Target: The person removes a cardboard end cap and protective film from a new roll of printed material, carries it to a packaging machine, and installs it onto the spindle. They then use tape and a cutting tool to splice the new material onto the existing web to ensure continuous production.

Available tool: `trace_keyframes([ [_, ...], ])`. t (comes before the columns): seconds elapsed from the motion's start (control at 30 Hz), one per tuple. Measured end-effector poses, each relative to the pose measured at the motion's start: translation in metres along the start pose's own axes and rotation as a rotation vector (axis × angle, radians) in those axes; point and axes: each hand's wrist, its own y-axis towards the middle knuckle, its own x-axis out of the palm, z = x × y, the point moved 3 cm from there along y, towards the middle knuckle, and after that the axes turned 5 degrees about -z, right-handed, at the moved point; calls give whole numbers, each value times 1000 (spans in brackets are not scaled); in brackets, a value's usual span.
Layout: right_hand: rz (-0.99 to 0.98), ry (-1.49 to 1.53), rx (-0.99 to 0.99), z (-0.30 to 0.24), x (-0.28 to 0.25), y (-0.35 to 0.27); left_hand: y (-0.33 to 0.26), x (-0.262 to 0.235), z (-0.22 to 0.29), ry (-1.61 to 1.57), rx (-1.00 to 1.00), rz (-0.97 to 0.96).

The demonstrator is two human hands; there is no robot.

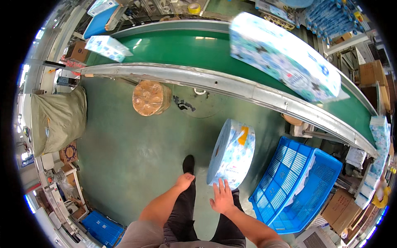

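A large roll of printed film [237, 155], pale blue and white with an orange piece of tape, stands on its edge on the floor in front of me. My right hand [222, 199] is at its near side, fingers spread and fingertips against the printed surface or just over it. To the left of the roll, my left hand [185, 181] hangs above my leg with its fingers curled in, and nothing shows in it. On the green conveyor belt [178, 47] ahead lies a long blue-and-white printed pack [285, 60]. A smaller matching pack [108, 47] lies at its left end.
Blue plastic crates [285, 177] stand at the right, near a cardboard box [341, 208]. A brown-wrapped round bundle [149, 98] sits under the conveyor's metal rail [215, 82]. At the left are a cloth-covered bulk [62, 118] and a blue bin [101, 227].
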Motion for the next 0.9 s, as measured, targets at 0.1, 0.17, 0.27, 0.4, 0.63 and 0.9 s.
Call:
trace_keyframes([
  [0.1, -168, -159, 85, -4, 16, 32, -44, 0, -48, 9, -15, -9],
  [0.17, -229, -448, 37, 1, 7, 59, -74, -11, -53, 25, -37, -28],
  [0.27, -68, -254, 187, 5, -43, 87, -101, -33, -87, -14, 24, -23],
  [0.4, -107, -252, 288, 0, -90, 97, -145, -78, -101, -30, 10, 40],
  [0.63, -560, -291, 227, -45, -37, 23, -156, -131, -172, -208, -81, 221],
  [0.9, -779, -136, -202, -187, -24, -32, -251, -186, -168, -339, -53, 355],
])
